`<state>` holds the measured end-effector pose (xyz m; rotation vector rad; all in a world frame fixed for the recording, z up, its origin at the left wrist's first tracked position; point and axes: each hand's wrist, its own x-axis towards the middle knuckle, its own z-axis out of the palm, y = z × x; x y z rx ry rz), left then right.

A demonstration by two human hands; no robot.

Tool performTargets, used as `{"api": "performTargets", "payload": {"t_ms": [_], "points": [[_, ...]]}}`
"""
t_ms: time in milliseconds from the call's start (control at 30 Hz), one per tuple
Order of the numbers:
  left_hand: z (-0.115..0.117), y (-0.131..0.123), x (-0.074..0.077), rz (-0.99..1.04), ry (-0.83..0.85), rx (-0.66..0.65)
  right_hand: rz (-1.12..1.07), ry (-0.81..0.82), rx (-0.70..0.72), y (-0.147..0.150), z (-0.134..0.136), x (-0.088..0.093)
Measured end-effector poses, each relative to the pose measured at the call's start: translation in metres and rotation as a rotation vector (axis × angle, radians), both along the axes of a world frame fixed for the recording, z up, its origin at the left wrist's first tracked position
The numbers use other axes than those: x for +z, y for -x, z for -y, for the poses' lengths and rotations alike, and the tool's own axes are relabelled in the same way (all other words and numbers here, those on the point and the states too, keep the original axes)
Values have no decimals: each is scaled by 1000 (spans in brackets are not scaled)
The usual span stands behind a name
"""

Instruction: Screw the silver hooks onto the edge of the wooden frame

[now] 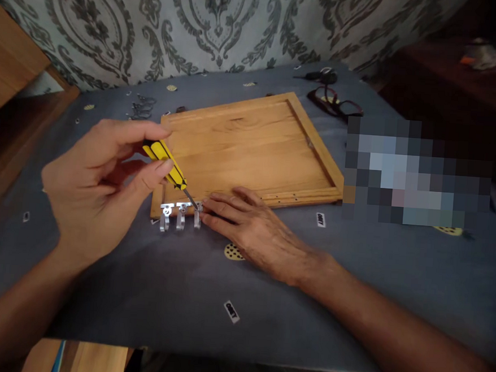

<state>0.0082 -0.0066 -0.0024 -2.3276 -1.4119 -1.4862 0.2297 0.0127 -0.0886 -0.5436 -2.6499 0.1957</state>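
Observation:
Between thumb and fingers, my left hand (104, 181) grips a yellow and black screwdriver (166, 166). Its shaft slants down to the right, the tip at the rightmost metal hook (197, 219). Two more silver hooks (180, 218) are in a row to its left, along the front edge of a framed wooden board (233, 156). My right hand (257, 229) lies on that front edge, fingertips beside the rightmost hook. Its fingers are stretched out, partly bent; whether they pinch the hook cannot be made out. Small dark holes mark the edge right of my hand.
Behind the board's left corner lie several loose metal hooks (142, 106) on the grey cloth (172, 300). Glasses (334, 104) and a dark tool (319, 76) rest at the back right. Wooden furniture (19, 62) stands at left. A patch at right is blurred out.

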Motion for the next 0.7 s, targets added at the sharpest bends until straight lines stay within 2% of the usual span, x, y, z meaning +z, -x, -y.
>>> {"api": "performTargets", "payload": {"t_ms": [367,700], "points": [[-3,10,-7,113,47,-44,-6,32,28,-2,-4,-5],[-5,11,-8,85,41,-76,-13,51,63,-4,-8,-8]]}}
